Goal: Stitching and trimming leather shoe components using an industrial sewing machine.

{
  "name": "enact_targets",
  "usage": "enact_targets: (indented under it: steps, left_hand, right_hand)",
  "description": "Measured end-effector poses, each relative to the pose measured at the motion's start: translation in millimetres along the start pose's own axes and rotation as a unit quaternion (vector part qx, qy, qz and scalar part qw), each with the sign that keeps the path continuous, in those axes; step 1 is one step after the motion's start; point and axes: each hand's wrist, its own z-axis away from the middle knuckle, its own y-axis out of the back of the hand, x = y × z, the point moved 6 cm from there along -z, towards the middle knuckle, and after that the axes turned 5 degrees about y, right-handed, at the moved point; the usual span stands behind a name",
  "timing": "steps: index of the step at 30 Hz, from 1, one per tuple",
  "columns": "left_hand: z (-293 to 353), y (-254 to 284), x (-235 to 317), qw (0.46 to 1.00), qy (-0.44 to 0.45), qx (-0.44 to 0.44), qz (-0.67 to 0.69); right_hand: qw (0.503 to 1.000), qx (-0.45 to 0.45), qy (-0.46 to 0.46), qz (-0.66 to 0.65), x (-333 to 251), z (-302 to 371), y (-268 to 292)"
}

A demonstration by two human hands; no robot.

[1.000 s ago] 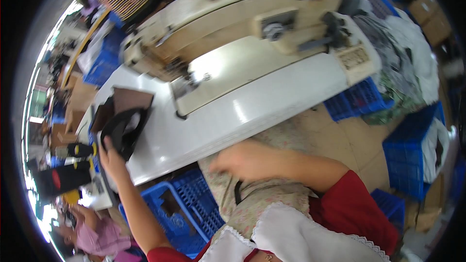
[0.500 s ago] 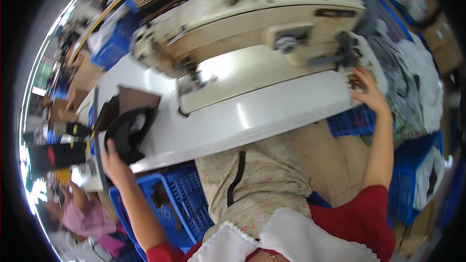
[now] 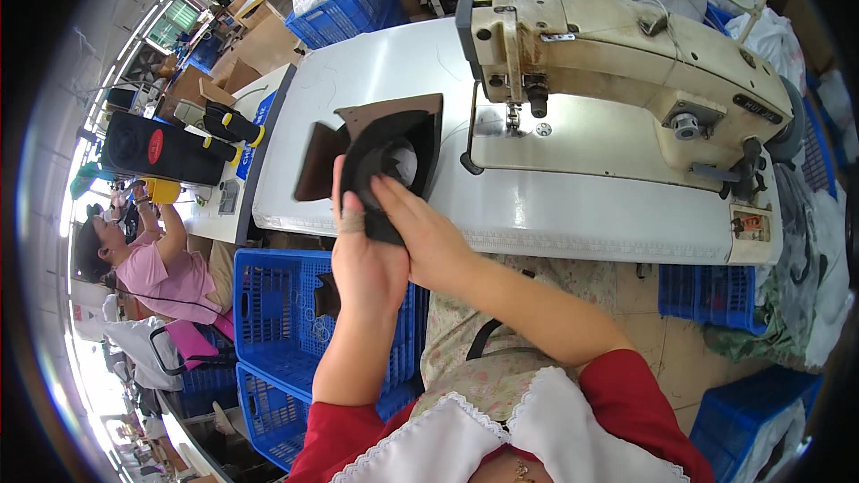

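Observation:
Both hands are together at the left part of the white sewing table (image 3: 555,215). My left hand (image 3: 365,246) grips the near edge of a black curved piece (image 3: 360,161) with a rounded rim. The fingers of my right hand (image 3: 429,237) press on the same piece from the right, and the wrists almost meet. Brown flat panels (image 3: 322,165) spread out behind and left of the black piece; whether they are joined to it I cannot tell. To the right stands a cream sewing machine (image 3: 617,45), its needle area (image 3: 514,116) apart from both hands.
Blue plastic crates (image 3: 268,304) stand below the table's left front edge. Another blue crate (image 3: 716,295) is under its right end. Plastic bags and grey cloth (image 3: 801,241) lie at the right. A person in pink (image 3: 170,273) works at a neighbouring table on the left.
My right hand has left the machine's right end and come across to the black piece. My left hand has brought that piece nearer the middle. The view has shifted left.

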Motion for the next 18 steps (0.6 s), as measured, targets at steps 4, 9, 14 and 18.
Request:
enact_targets:
  steps: [4, 9, 14, 18]
  left_hand:
    - [19.2, -28.7, 27.3, 0.965, -0.101, -0.053, -0.235]
    - [20.6, -50.4, 107.4, 0.668, -0.32, -0.13, -0.659]
    - [-39.0, -56.6, 93.9, 0.59, -0.002, -0.255, -0.766]
    - [-66.5, -36.5, 55.6, 0.592, 0.183, -0.264, -0.739]
  right_hand:
    - [0.996, 0.05, 0.047, -0.059, -5.4, -13.3, 1.7]
    - [0.946, -0.046, -0.178, -0.266, -10.5, -13.9, 33.1]
    - [0.869, -0.095, -0.291, -0.388, 2.8, 0.2, 33.6]
    - [0.834, -0.137, -0.376, -0.38, 29.3, 27.2, 40.4]
